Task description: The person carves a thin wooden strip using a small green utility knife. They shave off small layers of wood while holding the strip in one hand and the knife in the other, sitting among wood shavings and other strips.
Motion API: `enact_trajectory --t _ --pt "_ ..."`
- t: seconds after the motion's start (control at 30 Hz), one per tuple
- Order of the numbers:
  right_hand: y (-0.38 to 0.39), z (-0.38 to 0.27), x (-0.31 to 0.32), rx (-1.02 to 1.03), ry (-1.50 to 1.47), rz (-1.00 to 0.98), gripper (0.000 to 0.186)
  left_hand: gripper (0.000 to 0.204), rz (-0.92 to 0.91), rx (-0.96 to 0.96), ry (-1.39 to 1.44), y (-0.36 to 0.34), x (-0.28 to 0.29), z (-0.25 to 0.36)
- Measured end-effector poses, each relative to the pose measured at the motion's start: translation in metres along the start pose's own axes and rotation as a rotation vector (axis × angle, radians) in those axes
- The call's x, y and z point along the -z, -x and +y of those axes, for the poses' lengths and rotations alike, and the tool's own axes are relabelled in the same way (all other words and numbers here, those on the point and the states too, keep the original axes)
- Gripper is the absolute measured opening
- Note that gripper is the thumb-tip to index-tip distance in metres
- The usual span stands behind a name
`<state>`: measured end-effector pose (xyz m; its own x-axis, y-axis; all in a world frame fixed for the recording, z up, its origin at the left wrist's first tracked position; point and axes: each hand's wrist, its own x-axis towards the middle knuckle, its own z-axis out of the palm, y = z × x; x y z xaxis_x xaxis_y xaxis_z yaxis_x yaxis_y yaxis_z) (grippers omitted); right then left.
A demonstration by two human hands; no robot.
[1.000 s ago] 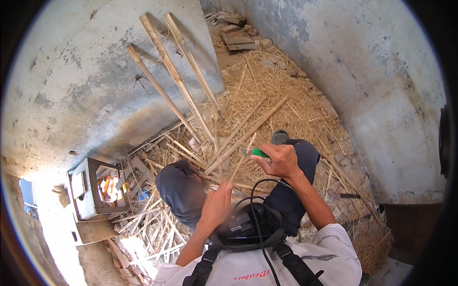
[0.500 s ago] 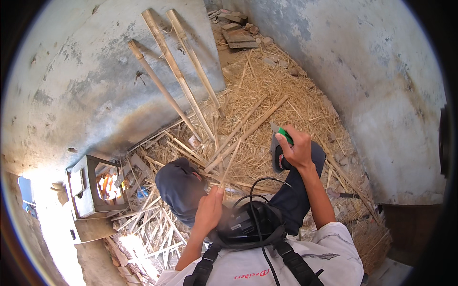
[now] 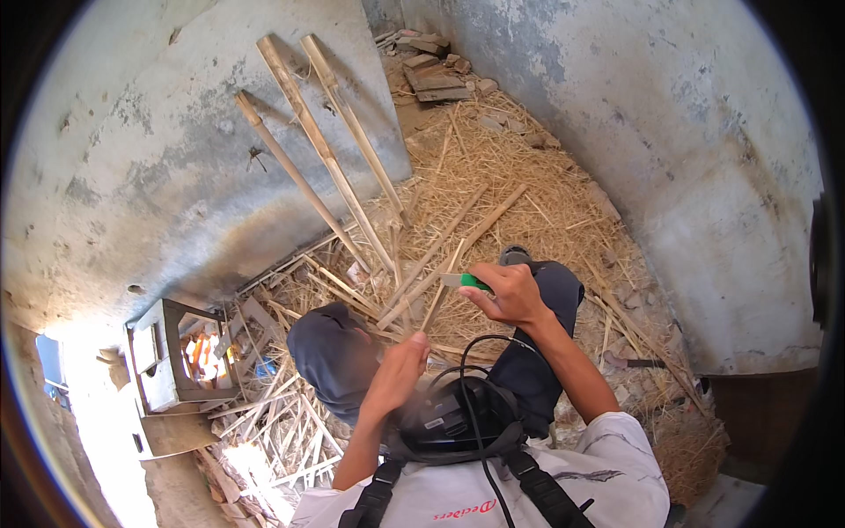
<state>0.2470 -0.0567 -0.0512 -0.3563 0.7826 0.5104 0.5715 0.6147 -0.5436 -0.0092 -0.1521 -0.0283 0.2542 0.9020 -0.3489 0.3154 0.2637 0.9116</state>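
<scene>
Just below centre in the head view, the left hand pinches the lower end of a thin pale strip, whose long axis runs up and slightly right. Beyond it, the right hand grips a green-handled knife, blade pointing left at the strip's middle; contact cannot be told.

The left hand pinches thumb against fingers beside the left knee, while the right hand, farther forward, curls closed, its forearm bare and slanting inward.
</scene>
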Motion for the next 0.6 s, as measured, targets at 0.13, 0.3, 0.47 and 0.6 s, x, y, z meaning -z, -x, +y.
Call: enact_trajectory --t 0.13,0.3,0.47,0.6 --pt "-0.0013 -0.0002 -0.0008 0.021 0.005 -0.022 0.033 0.051 0.006 0.001 -0.035 0.0006 -0.0015 0.0038" --pt "-0.0024 -0.0021 -0.0013 0.019 0.023 0.011 0.033 0.051 0.063 -0.063 -0.128 -0.0015 -0.0063 -0.0036" --pt "-0.0034 -0.0042 0.0014 -0.006 0.068 0.009 0.034 0.052 0.083 -0.052 -0.170 -0.0016 -0.0083 -0.0013" --pt "-0.0033 -0.0034 0.0014 -0.002 0.095 0.029 0.033 0.052 0.055 -0.044 -0.142 -0.0016 -0.0080 0.0010"
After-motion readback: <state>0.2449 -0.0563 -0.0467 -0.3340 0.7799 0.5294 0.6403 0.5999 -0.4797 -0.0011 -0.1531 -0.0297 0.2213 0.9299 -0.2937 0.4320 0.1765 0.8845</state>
